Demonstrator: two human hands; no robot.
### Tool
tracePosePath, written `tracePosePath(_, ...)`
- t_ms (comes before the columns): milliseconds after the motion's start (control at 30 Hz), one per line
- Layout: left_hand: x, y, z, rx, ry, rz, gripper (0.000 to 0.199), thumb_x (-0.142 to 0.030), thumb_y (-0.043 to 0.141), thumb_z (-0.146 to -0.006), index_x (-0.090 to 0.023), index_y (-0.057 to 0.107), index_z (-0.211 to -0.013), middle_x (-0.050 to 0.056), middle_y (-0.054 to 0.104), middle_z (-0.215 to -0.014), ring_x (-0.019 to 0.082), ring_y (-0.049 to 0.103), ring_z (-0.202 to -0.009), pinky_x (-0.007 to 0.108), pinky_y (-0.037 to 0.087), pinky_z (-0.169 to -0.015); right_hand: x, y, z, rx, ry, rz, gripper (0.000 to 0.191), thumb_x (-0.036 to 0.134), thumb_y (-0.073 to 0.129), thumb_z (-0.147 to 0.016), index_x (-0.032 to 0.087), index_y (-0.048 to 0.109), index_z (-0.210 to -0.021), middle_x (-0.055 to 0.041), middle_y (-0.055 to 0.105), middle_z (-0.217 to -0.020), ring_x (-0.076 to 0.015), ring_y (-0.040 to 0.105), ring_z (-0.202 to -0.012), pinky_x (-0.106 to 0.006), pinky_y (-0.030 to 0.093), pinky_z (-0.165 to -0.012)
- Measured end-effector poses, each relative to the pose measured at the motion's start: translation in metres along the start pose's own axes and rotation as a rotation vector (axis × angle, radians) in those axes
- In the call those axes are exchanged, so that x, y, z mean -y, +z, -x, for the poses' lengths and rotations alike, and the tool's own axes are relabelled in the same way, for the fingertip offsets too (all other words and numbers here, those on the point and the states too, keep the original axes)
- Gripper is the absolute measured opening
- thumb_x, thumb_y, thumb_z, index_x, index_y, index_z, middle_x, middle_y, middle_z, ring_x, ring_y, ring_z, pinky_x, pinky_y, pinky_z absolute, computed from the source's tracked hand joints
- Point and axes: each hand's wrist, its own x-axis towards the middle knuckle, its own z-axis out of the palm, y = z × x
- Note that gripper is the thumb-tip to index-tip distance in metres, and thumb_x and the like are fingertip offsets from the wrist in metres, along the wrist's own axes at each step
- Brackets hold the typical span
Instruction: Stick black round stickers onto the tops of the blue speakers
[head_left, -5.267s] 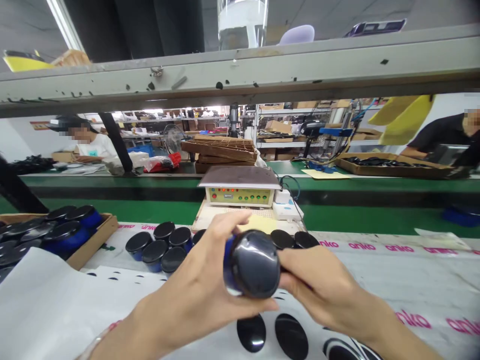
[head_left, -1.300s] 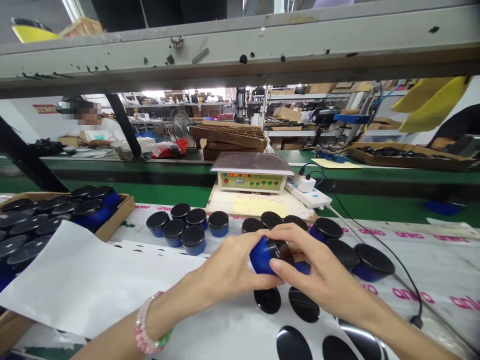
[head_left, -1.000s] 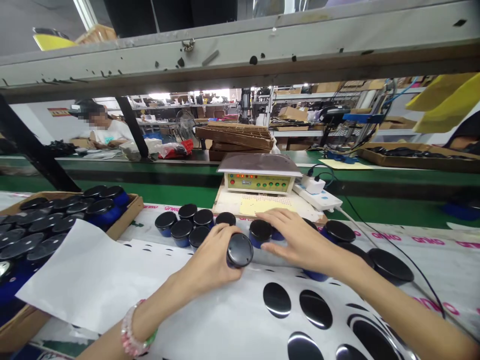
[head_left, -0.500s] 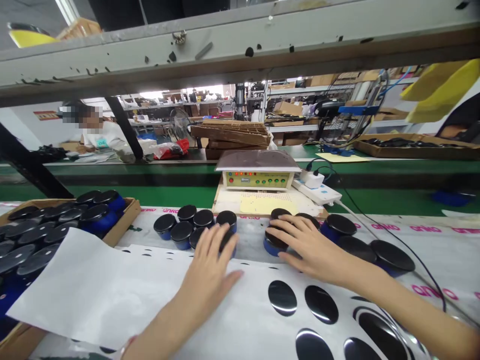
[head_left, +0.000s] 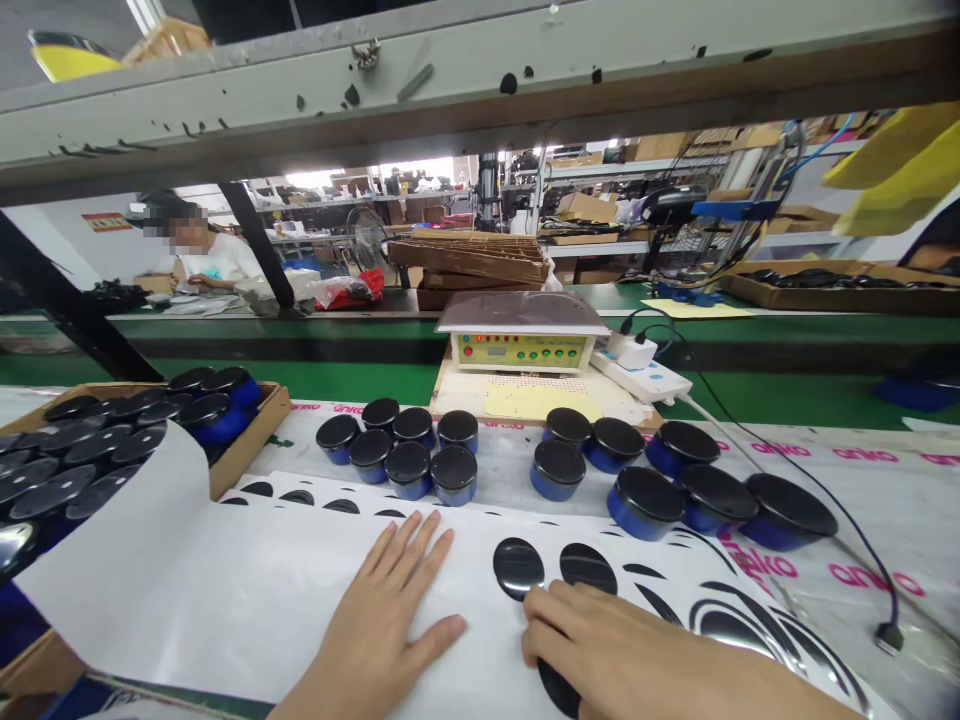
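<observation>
My left hand [head_left: 394,610] lies flat, fingers spread, on a white sheet [head_left: 262,590] that carries glossy black round stickers. My right hand [head_left: 600,640] is bent over the same sheet, its fingers curled together at the edge of a black sticker [head_left: 556,690]; the thumb and whatever it may pinch are hidden. Two more black stickers, one [head_left: 518,568] and another [head_left: 589,568], show just beyond those fingertips. Past the sheet stand blue round containers with shiny black tops, one group [head_left: 409,470] ahead of my left hand and another [head_left: 646,502] ahead of my right.
A cardboard box [head_left: 251,440] full of similar containers is at the left, with the sheet's curled corner against it. Behind stands a control box [head_left: 521,352] beside a power strip [head_left: 641,378]. A black cable [head_left: 795,460] trails right. A shelf beam [head_left: 420,100] crosses overhead; a person [head_left: 217,255] sits beyond.
Both hands have come back from the containers toward me. My left hand now rests on the sheet; my right has left a container and curled over the stickers.
</observation>
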Motion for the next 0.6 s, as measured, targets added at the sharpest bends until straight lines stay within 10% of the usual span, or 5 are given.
tracePosePath(600, 0.005, 0.005, -0.001, -0.132, 0.067, -0.114, 0.069, -0.059, 0.045, -0.090, -0.014, 0.042, -0.142, 0.007, 0.040, -0.146, 0.025, 0.054, -0.124, 0.040, 0.056, -0.087, -0.019, -0.002, 0.043, -0.328, 0.037, -0.110, 0.010, 0.018, 0.048, -0.092, 0.020, 0.050, -0.083, -0.0014, 0.058, -0.088, -0.0153, 0.056, -0.083, -0.025, 0.046, -0.071)
